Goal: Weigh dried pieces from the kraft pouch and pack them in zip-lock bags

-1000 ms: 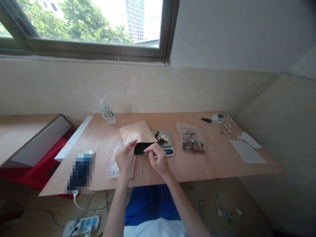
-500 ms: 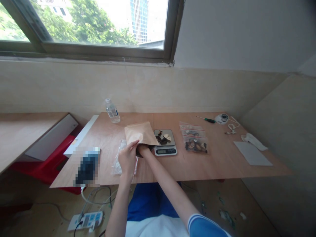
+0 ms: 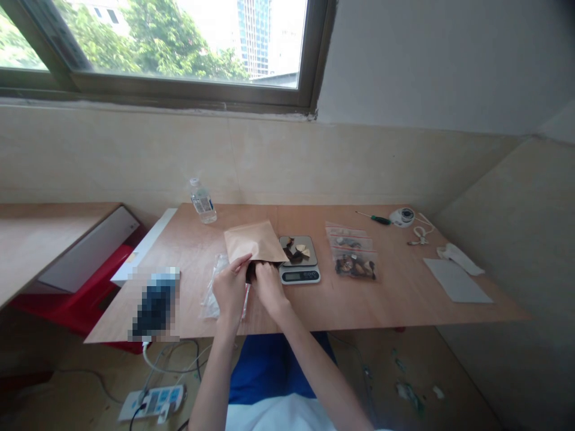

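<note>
Head view: bag (image 3: 251,238) opens toward table (image 3: 395,302) near edge; left hand (image 3: 230,287) pinches it, right hand (image 3: 268,287) at opening, fingertips hidden, can't tell grip.

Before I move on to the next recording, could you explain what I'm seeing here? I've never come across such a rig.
There is no robot: these are a person's own bare hands, filmed by one camera worn on the head, looking forward and down. The left hand pinches the edge of a brown paper bag; the right hand is at the bag's mouth, its fingertips hidden. On the wooden table is a digital scale bearing dark and pale pieces. Around it are red-striped zip bags, a clear plastic bag, a bottle, a screwdriver and a dome camera.
</note>
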A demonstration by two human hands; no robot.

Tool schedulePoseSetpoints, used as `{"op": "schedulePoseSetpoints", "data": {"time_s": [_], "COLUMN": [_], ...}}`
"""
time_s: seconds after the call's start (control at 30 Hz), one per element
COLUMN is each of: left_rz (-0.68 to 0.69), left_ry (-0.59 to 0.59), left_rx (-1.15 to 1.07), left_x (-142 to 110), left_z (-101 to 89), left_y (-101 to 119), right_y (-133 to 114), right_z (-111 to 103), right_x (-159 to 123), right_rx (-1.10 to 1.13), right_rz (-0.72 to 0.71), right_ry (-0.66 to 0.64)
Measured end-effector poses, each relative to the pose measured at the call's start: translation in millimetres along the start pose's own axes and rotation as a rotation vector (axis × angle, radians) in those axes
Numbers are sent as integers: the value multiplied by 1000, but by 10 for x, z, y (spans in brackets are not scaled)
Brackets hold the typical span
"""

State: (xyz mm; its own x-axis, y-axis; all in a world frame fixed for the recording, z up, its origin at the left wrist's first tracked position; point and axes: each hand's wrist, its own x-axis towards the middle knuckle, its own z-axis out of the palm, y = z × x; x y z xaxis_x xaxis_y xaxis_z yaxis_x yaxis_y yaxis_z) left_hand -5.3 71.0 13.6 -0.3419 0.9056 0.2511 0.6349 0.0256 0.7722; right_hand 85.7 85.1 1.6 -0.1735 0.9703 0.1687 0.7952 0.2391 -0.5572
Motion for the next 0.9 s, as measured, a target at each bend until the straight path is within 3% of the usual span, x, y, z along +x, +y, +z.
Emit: {"op": "schedulePoseSetpoints", "data": {"time_s": [0.17, 0.3, 0.43, 0.53, 0.63, 0.77, 0.9], "left_rz": [-11, -9, 0, 3, 10, 5, 1], "left_ry": [-2, 0, 15, 15, 15, 16, 1], "left_rx": [-7, -31, -11, 2, 0, 0, -4], "left_x": [13, 29, 34, 32, 33, 38, 31], "left_z": [-6, -2, 1, -2, -11, -17, 3], "left_y": [10, -17, -20, -6, -4, -8, 4], "right_y": [52, 405, 1057, 1501, 1725, 1634, 1187], "right_z": [-349, -706, -816, -706, -564, -505, -559], "right_x": [-400, -548, -449, -291, -151, -100, -219], "right_rx": [317, 575, 348, 139, 4, -39, 136], "right_rz": [-70, -131, 23, 80, 112, 135, 19], "right_ry": [-21, -85, 99, 220, 263, 343, 437]}}
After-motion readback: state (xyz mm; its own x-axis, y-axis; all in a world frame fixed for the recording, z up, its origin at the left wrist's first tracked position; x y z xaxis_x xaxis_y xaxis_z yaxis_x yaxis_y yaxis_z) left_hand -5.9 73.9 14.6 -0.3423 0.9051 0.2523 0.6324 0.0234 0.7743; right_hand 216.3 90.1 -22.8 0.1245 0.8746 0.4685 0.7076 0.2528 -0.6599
